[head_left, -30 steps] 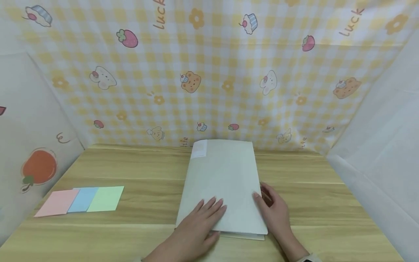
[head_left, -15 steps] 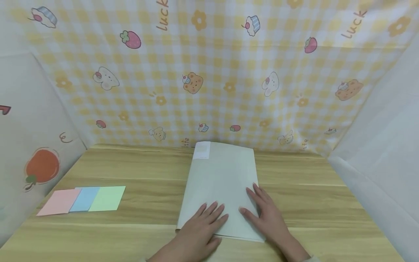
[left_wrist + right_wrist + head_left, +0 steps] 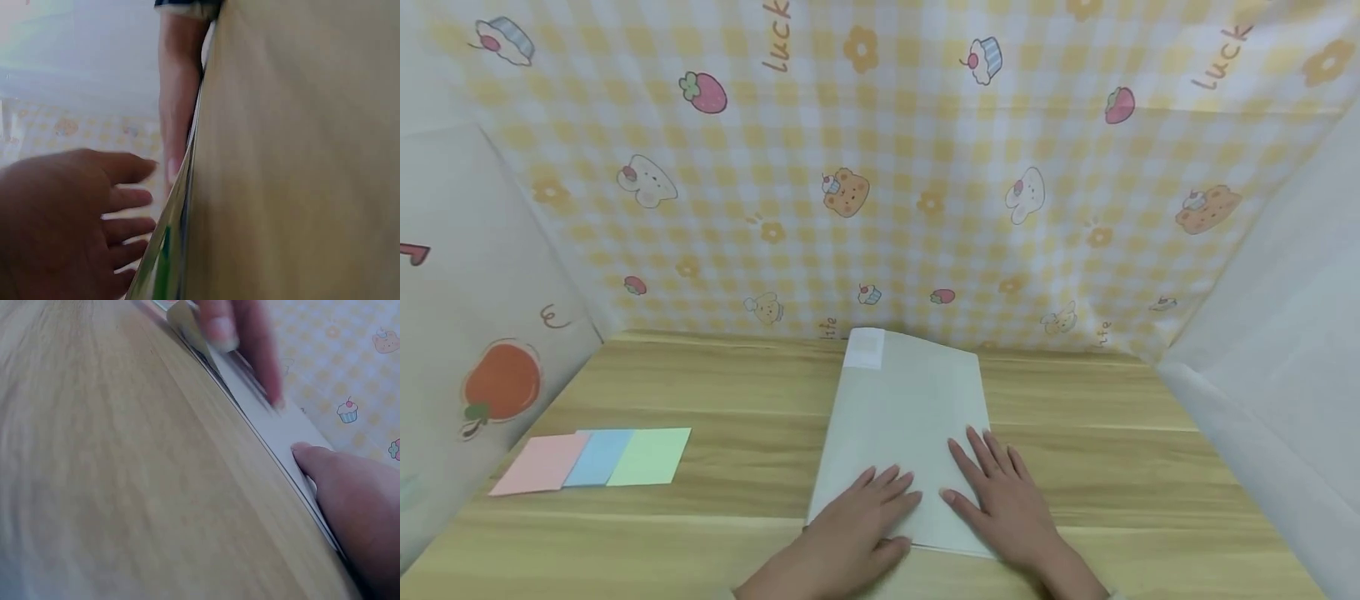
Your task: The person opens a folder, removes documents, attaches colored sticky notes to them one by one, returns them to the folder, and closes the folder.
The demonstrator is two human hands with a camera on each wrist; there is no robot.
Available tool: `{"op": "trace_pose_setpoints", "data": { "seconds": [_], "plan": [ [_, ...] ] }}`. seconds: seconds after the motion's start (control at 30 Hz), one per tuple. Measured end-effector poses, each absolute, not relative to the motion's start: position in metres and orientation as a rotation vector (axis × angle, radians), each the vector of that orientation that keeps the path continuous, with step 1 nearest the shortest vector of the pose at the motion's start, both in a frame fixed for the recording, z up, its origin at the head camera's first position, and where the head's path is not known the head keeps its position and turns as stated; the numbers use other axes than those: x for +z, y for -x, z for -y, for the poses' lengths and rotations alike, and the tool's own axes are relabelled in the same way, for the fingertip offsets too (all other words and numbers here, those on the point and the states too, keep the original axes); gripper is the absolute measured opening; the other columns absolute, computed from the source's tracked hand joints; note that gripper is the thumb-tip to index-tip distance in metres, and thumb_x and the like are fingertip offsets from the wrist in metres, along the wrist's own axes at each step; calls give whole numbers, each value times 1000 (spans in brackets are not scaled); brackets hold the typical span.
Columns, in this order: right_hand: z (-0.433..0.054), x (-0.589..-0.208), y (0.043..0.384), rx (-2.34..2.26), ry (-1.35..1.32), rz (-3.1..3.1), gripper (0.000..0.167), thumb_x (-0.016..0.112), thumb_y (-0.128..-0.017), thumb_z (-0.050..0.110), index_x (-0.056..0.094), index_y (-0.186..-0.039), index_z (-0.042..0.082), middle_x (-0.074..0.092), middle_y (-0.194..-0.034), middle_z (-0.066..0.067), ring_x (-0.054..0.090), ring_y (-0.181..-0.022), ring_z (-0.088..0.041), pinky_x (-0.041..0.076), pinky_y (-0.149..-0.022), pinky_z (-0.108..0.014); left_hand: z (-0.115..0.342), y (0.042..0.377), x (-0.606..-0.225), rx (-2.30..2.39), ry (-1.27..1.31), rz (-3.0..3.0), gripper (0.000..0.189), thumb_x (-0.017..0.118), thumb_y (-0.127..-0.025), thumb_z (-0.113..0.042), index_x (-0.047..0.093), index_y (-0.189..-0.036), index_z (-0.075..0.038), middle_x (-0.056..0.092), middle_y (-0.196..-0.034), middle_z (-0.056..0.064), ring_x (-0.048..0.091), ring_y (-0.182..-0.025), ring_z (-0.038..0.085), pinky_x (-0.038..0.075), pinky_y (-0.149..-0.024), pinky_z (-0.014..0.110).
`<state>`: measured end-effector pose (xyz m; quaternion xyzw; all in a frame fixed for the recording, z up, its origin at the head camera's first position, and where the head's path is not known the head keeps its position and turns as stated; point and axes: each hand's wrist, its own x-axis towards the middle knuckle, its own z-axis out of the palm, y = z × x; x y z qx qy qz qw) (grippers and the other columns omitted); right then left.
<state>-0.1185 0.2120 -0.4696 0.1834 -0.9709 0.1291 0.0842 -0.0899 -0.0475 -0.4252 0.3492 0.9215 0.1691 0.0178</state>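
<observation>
A cream folder (image 3: 902,417) with a white label at its top left corner lies on the table in the head view. My left hand (image 3: 853,533) rests on its lower left part with fingers extended. On its lower right part lies my right hand (image 3: 1003,508), fingers spread and straight over the cover. Seen from the side in the left wrist view, the folder's edge (image 3: 169,244) shows thin layers and a green strip. In the right wrist view the near edge of the folder (image 3: 275,434) curls up a little at the far end. What is inside is mostly hidden.
Pink (image 3: 542,462), blue (image 3: 598,458) and green (image 3: 650,457) paper squares overlap at the left on the wooden table (image 3: 1112,450). A yellow checked cloth (image 3: 895,142) hangs behind, close to the folder's far edge. White cloth walls (image 3: 1285,333) stand at both sides.
The right hand has left the folder's right edge and now rests flat on the cover. The cover's right side has come down. The left hand has barely moved.
</observation>
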Motion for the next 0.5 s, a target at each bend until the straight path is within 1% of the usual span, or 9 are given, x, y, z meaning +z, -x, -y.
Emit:
{"op": "trace_pose_setpoints", "data": {
  "seconds": [0.17, 0.33, 0.4, 0.5],
  "plan": [
    [-213, -466, 119, 377, -544, 2904, 66, 50, -100, 58, 38, -157, 27, 28, -167, -7, 25, -156, -34, 19, -121, -65, 57, 116, -412, 697, -943, -2862, 50, 59, -100, -33, 53, -146, -15, 45, -159, 9, 37, -151, 31, 28, -124, 54],
    [-212, -465, 120, 360, -552, 2916, 66, 48, -101, 58, 35, -158, 27, 25, -168, -7, 22, -157, -34, 18, -121, -66, 72, 152, -409, 985, -874, -2723, 45, 58, -102, -28, 55, -144, -11, 43, -159, 14, 28, -154, 37, 14, -126, 60],
    [-211, -466, 120, 360, -565, 2916, 66, 47, -101, 58, 36, -158, 27, 26, -168, -7, 23, -156, -35, 18, -121, -67, 77, 161, -411, 1043, -853, -2673, 46, 58, -103, -27, 54, -146, -10, 39, -161, 15, 23, -156, 37, 8, -126, 62],
    [-210, -467, 119, 376, -568, 2920, 66, 48, -101, 58, 36, -158, 26, 27, -168, -8, 23, -156, -36, 18, -120, -67, 79, 168, -418, 957, -849, -2708, 52, 58, -103, -29, 48, -150, -8, 30, -165, 17, 18, -157, 37, 7, -127, 62]
  ]
}}
